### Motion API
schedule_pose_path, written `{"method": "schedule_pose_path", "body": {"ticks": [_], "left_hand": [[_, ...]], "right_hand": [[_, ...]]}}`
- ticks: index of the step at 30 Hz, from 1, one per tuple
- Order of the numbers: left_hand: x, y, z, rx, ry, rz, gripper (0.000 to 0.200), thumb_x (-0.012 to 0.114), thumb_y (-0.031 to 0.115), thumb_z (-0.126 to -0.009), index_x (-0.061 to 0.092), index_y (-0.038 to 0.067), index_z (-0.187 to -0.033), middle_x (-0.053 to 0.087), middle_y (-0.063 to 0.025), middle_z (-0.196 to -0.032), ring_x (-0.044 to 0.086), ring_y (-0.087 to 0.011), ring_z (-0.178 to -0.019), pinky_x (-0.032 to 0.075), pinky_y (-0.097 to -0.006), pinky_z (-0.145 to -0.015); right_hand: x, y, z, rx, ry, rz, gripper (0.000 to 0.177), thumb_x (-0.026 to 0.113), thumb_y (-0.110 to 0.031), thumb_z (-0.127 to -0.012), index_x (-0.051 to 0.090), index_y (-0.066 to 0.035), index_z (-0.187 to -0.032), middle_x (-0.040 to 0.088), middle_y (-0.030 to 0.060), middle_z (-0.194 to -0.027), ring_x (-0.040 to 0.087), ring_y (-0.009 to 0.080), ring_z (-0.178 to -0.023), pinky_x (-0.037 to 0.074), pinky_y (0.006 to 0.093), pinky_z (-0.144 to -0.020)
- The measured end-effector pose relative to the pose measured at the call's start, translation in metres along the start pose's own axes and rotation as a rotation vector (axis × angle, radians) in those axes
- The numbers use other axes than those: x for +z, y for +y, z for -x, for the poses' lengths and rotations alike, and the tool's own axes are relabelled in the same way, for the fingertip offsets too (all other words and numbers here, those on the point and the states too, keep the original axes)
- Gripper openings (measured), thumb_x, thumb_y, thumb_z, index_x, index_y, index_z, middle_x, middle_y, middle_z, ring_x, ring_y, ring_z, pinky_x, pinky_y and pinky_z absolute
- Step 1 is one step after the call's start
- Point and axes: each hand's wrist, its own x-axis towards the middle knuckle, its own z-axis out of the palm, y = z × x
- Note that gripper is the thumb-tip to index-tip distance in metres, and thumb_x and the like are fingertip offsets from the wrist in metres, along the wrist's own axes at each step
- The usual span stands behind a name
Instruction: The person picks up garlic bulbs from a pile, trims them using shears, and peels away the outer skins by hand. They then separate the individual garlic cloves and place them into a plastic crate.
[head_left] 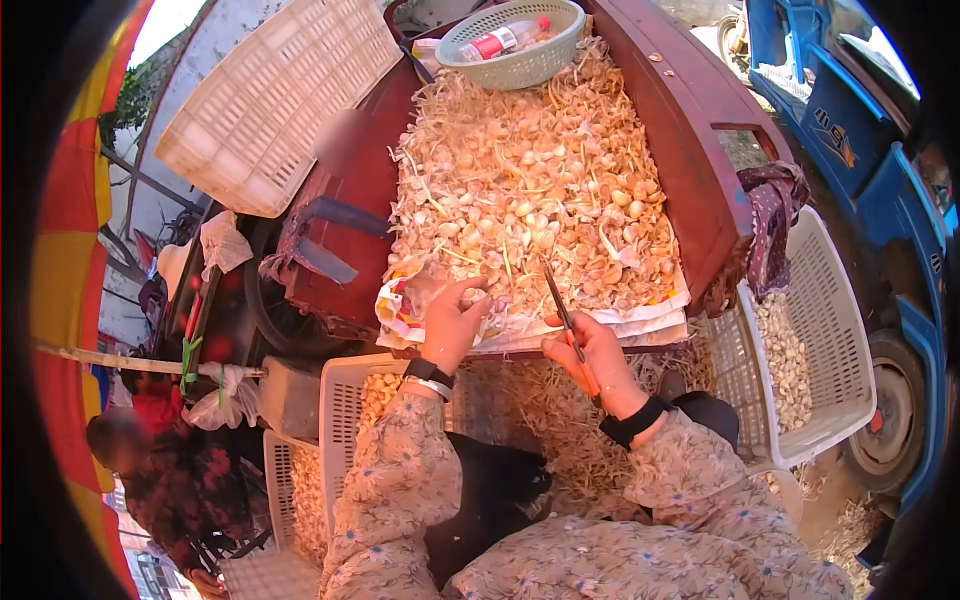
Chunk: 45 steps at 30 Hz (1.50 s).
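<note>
A thick heap of garlic cloves, skins and dry stalks (530, 190) covers the bed of a dark red cart. My right hand (592, 360) is closed around a pair of scissors (560, 308), whose dark blades point up and away over the near edge of the heap. To its left, my left hand (455, 322) touches the front edge of the heap, fingers curled together; whatever they hold is too small to make out. White printed sacking (640, 328) lies under the garlic along the near edge.
A green basket (520, 68) with a bottle sits at the heap's far end. White crates (840, 330) of cloves stand at the right and lower left. An empty-looking crate (280, 100) leans upper left. Another person (190, 480) is at lower left. A blue vehicle (850, 130) stands right.
</note>
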Motion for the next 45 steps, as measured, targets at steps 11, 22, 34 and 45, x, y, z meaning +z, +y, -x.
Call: {"method": "schedule_pose_path", "body": {"ticks": [11, 22, 34, 45], "left_hand": [[0.002, 0.034, 0.084, -0.270, -0.155, 0.804, 0.033, 0.042, 0.000, -0.085, 0.043, 0.000, -0.118, 0.055, -0.0082, -0.103, 0.053, -0.0149, -0.097, 0.043, -0.0301, -0.088], [-0.003, 0.021, 0.101, -0.329, -0.058, 1.323, 0.024, 0.047, -0.001, -0.085, 0.049, -0.004, -0.109, 0.057, -0.0083, -0.102, 0.054, -0.0174, -0.098, 0.044, -0.0308, -0.092], [0.018, 0.010, 0.115, -0.211, 0.239, 0.976, 0.026, 0.053, -0.004, -0.082, 0.046, 0.002, -0.106, 0.054, -0.0086, -0.101, 0.056, -0.0159, -0.089, 0.052, -0.0316, -0.075], [0.020, 0.011, 0.121, -0.252, 0.173, 0.835, 0.021, 0.051, -0.002, -0.084, 0.047, -0.001, -0.104, 0.055, -0.0076, -0.092, 0.057, -0.0140, -0.079, 0.051, -0.0265, -0.071]], "right_hand": [[0.020, -0.013, 0.026, -0.440, -0.057, 0.839, 0.035, 0.069, -0.020, -0.068, 0.057, -0.010, -0.100, 0.057, 0.0098, -0.076, 0.056, 0.0283, -0.072, 0.045, 0.0361, -0.070], [0.013, -0.008, 0.028, -0.460, -0.085, 0.967, 0.032, 0.066, -0.021, -0.070, 0.057, -0.012, -0.099, 0.056, 0.0097, -0.073, 0.057, 0.0281, -0.072, 0.046, 0.0380, -0.069], [0.011, -0.015, 0.042, -0.437, -0.183, 0.979, 0.036, 0.069, -0.016, -0.069, 0.057, -0.008, -0.102, 0.055, 0.0102, -0.070, 0.056, 0.0276, -0.065, 0.045, 0.0360, -0.067], [0.011, -0.018, 0.047, -0.212, -0.332, 0.928, 0.029, 0.067, -0.018, -0.073, 0.058, -0.008, -0.099, 0.053, 0.0095, -0.060, 0.055, 0.0253, -0.051, 0.042, 0.0333, -0.049]]}}
